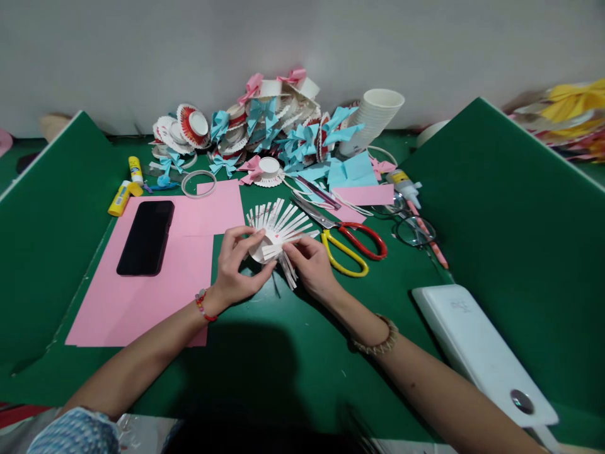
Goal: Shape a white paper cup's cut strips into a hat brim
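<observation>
Left hand (239, 265) gripping the cut paper cup (259, 251) | right hand (314, 265) pinching its strips (274, 252) (scissors (343, 233) lying just beside)

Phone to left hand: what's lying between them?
Only pink paper, which the phone lies on, then a narrow strip of bare green table before the left hand at the fringed paper cup. The head view shows it.

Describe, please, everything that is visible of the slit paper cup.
The slit paper cup is white and thin-looking, with a small red mark. Its wall is cut into many narrow strips, most fanned outward, some bunched near the right hand. Fingers of this hand and the left hand hold it above the green table.
</observation>
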`<state>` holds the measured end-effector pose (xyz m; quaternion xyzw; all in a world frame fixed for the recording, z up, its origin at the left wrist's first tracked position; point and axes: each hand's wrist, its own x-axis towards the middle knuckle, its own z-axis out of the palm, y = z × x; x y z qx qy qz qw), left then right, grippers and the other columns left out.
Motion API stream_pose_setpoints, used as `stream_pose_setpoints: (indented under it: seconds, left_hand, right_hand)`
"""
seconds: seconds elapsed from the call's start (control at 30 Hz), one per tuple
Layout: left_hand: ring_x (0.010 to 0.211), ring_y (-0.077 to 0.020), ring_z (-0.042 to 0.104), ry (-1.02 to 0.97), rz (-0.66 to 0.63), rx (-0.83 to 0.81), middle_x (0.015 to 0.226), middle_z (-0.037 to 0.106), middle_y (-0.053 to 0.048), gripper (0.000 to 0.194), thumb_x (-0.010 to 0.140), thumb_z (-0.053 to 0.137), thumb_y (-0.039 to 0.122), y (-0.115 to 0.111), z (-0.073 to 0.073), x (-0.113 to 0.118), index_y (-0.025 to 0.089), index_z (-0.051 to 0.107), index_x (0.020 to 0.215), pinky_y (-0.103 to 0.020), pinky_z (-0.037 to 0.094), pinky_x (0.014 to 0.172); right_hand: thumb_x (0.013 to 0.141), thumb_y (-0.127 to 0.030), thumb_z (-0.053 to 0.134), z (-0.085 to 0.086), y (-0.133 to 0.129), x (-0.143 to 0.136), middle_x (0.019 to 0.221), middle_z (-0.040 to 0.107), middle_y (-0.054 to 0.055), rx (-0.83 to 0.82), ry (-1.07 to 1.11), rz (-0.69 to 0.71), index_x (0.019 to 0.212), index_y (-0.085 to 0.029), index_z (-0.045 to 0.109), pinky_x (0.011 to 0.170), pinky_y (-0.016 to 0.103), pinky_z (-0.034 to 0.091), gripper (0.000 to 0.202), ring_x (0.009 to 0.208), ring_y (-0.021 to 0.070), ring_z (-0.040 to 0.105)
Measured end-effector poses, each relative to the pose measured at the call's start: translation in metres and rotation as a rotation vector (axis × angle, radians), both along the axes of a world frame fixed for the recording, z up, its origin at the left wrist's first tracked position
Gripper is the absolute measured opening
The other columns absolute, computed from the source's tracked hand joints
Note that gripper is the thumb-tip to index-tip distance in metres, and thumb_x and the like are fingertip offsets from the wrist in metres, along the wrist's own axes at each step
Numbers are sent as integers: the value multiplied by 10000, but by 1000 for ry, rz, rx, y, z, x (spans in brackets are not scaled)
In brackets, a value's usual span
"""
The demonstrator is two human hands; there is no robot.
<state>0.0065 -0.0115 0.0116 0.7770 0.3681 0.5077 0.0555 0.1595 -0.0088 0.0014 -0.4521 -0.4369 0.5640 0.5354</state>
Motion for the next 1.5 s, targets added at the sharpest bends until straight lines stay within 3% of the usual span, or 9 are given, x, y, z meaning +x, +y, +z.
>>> stream_pose_setpoints:
  seconds: [0.1, 0.23, 0.43, 0.57, 0.73, 0.97, 1.2, 1.4, 1.5]
  left_hand:
    - [958, -215, 534, 13, 15, 20, 1034, 522, -100, 488, 687, 673, 196, 0, 0, 0, 183, 499, 1143, -318, 527, 668]
    - [977, -219, 531, 30, -9, 77, 1049, 523, -109, 501, 694, 659, 191, 0, 1, 0, 180, 483, 1163, -346, 524, 727]
    - [959, -207, 537, 53, -66, 123, 1058, 520, -101, 502, 699, 643, 168, 0, 3, 1, 190, 481, 1174, -330, 515, 712]
    - [959, -201, 535, 47, -96, 124, 1068, 513, -110, 512, 686, 647, 131, 0, 3, 1, 161, 493, 1174, -309, 510, 699]
    - [957, -197, 535, 51, -58, 125, 1066, 513, -107, 500, 681, 655, 107, 0, 2, 0, 151, 511, 1158, -297, 504, 701]
    - [962, -197, 536, 80, -21, 143, 1058, 505, -122, 468, 693, 658, 118, 0, -3, 1, 123, 516, 1139, -290, 508, 700]
    - [959, -189, 534, 92, -15, 123, 1051, 503, -108, 483, 694, 672, 126, 1, -6, 1, 151, 490, 1140, -289, 519, 707]
    - [955, -194, 536, 84, 2, 167, 1044, 511, -111, 462, 689, 661, 122, 0, -2, 3, 142, 494, 1119, -303, 511, 705]
    - [961, -200, 534, 87, -6, 188, 1053, 511, -119, 474, 674, 660, 116, -1, -2, 2, 131, 501, 1121, -298, 507, 702]
  right_hand:
    - [552, -526, 759, 0, 0, -1, 499, 528, -48, -57, 160, 63, 648, -209, 631, 432, 217, 346, 355, 429, 70, 403]
    - [534, -465, 784, -2, 2, 0, 437, 444, -73, -178, 346, 215, 611, -197, 614, 409, 195, 326, 327, 404, 55, 362]
    - [530, -402, 791, -6, 3, 3, 469, 483, -73, -272, 355, 255, 619, -199, 595, 374, 185, 284, 297, 385, 48, 372]
    - [498, -448, 805, -3, 2, 3, 445, 475, -79, -236, 331, 269, 587, -194, 588, 376, 176, 303, 346, 373, 40, 381]
    - [477, -466, 817, -2, 2, 2, 437, 472, -77, -174, 329, 168, 576, -179, 606, 376, 166, 285, 370, 374, 30, 367]
    - [578, -555, 726, 0, 1, 1, 495, 498, -60, -5, 43, 20, 597, -178, 576, 405, 189, 306, 406, 424, 53, 387]
    - [601, -462, 742, 5, -1, -1, 529, 517, -52, 78, 17, -70, 567, -178, 567, 465, 196, 341, 335, 484, 60, 420]
    - [538, -434, 773, 3, 2, 4, 444, 473, -67, -187, 349, 165, 605, -184, 614, 367, 187, 300, 304, 373, 49, 361]
    - [534, -423, 775, 2, 4, 3, 438, 482, -63, -222, 396, 232, 587, -181, 595, 361, 185, 315, 306, 367, 49, 370]
